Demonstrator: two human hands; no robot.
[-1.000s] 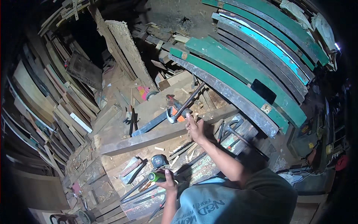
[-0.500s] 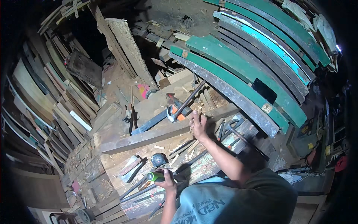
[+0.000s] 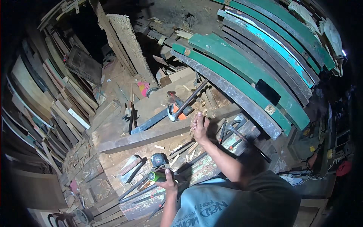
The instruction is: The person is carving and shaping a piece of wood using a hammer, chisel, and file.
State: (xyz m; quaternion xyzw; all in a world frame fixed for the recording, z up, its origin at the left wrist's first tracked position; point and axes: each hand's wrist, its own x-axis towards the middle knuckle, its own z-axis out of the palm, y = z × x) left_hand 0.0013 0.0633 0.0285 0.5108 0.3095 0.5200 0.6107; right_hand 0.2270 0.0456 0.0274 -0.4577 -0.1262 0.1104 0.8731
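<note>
If our left hand [image 3: 170, 183] loosens, the shiny green cylinder [image 3: 152, 176] it grasps could drop; we cannot tell whether our curled right hand [image 3: 200, 128] holds anything.

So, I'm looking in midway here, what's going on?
The person's left hand grips a green cylindrical object whose exact kind is hard to tell. The right hand is at the long wooden beam, but whether it holds anything is unclear. A claw hammer lies beyond the beam, and a dark tape measure sits on the near side, just past the green object.
</note>
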